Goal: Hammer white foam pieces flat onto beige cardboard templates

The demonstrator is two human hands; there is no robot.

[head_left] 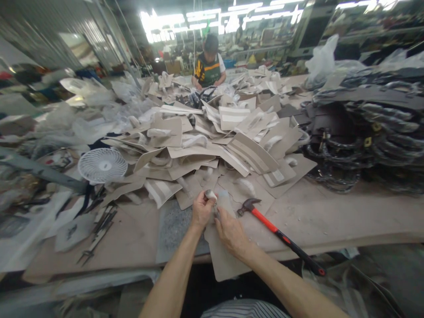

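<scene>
The left hand (201, 211) pinches a small white roll (210, 194) at the top of a long tan board piece (222, 256). The right hand (232, 232) presses flat on that piece (fingers closed on nothing), and its long side runs from the roll toward the person. A red-handled hammer (281, 236) lies just right of the right hand.

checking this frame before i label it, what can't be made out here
Head view only:
- What the left hand pinches: a small pale rolled bit, too small to identify.
- Right hand fingertips: hidden where they meet the left hand on the beige cut piece.
- Hammer handle end: blurred at the table edge.
- Dark pile on the right: smeared by distortion.
- Co-worker's hands: hidden by stacked pieces.
</scene>
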